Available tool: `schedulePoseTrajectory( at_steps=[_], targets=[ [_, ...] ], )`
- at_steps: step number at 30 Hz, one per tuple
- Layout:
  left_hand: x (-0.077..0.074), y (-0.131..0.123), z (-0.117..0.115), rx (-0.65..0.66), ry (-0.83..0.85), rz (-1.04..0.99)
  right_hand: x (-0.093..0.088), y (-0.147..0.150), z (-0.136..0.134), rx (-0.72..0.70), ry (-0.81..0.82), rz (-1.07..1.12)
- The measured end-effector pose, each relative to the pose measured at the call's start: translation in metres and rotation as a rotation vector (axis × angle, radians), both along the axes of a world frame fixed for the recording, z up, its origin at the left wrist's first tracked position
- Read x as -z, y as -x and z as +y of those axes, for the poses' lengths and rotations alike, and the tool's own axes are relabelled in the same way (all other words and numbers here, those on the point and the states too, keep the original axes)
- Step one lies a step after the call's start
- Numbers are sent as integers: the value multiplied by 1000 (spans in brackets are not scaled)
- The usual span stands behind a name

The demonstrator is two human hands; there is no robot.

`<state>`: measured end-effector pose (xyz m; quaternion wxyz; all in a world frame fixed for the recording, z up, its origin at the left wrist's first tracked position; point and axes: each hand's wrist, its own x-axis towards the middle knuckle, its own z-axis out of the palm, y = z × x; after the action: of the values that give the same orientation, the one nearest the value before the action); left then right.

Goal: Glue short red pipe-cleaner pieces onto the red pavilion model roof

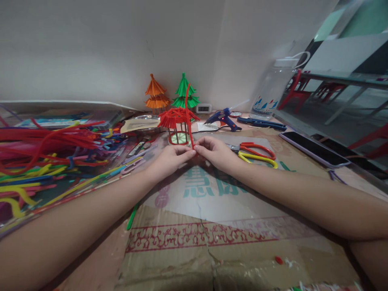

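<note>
Wall (106, 52) bounds the worktop at the back, and at the right the worktop ends beside a phone (313, 148), with red chairs (295, 93) beyond. Strips (60, 141) in a mixed heap crowd the left side, up to the left forearm; the widest room for moving lies between the forearms, over cardboard (163, 262) partly covered by a clear sheet (257, 202). Left hand (171, 159) and right hand (216, 153) nearly meet at the centre, each with thumb and forefinger closed in a pinch at the lower end of a red strip (188, 113). This strip rises almost upright, its upper part curving, in front of a red-roofed model (177, 117); whether the two touch cannot be told. Behind stand an orange model (156, 93), a green model (183, 87) and a small clock (203, 108). Pliers (257, 153) lie just beside the right forearm, with a glue gun (224, 118) and a cutter (262, 123) farther back. Containers: a clear bottle (268, 93), white-lidded, stands at the back right, its contents indistinct; a shiny dish (147, 117), left of the red-roofed model, is partly hidden by buff card (138, 124).
</note>
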<state>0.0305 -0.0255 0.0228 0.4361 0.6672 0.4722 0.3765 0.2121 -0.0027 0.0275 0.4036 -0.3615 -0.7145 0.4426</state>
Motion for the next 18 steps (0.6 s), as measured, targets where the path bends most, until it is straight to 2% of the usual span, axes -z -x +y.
schedulePoseTrajectory(
  at_steps=[8,18],
  targets=[
    [3,4,4,32,88,-115,1,0,-1,7,-59,-5],
    [2,5,4,47,31,-30,-4,0,-7,37,-46,-34]
  ],
)
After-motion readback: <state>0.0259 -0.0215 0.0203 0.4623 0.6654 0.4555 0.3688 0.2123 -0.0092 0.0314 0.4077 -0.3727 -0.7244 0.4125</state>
